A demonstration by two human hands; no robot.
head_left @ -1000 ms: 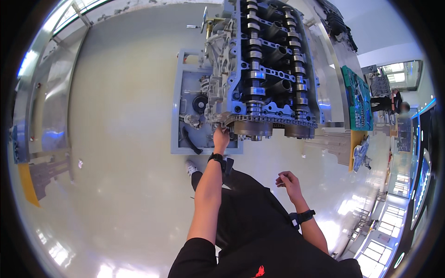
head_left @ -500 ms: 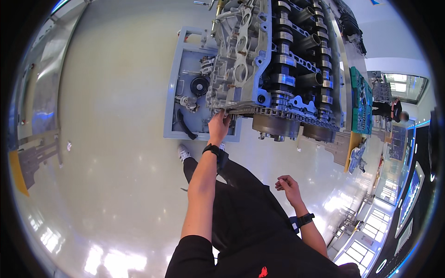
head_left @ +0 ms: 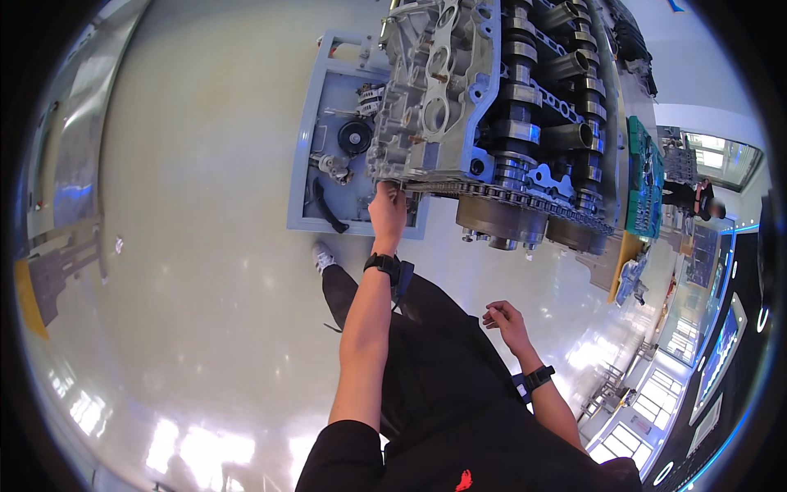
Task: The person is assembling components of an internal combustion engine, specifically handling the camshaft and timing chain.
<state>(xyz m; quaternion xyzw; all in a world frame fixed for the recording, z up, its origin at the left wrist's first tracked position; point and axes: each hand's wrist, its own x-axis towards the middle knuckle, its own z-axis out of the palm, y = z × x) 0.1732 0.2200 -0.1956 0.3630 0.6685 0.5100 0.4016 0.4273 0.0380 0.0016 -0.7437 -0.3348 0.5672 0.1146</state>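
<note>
Changed over the last second: the view has shifted, so the engine [head_left: 492, 123] sits further right and larger in the picture, with more of its left flank and side ports [head_left: 437, 115] exposed. The left hand [head_left: 388, 211] is at the engine's near left corner in both the earlier views and this one; reading: attention stays on that one spot, by the left end of the timing chain [head_left: 508, 195]. Left fingers are bent in against the engine; tips hidden, so cannot tell whether they pinch a small part or merely press. Right hand [head_left: 508, 324] hangs on the near side of the engine, well apart from it, fingers loosely curled, no object discernible; its pose is much as in the earlier views. The engine lies ahead of the person, camshafts [head_left: 520, 131] uncovered on top, two round cam gears [head_left: 500, 220] projecting from its near end below the chain. Left of the engine and lower: a grey-framed tray [head_left: 305, 148] bearing a black pulley [head_left: 354, 138] and a dark curved hose [head_left: 328, 209]. Right of the engine: a green tool case [head_left: 634, 176]; further off, another person [head_left: 682, 195].
</note>
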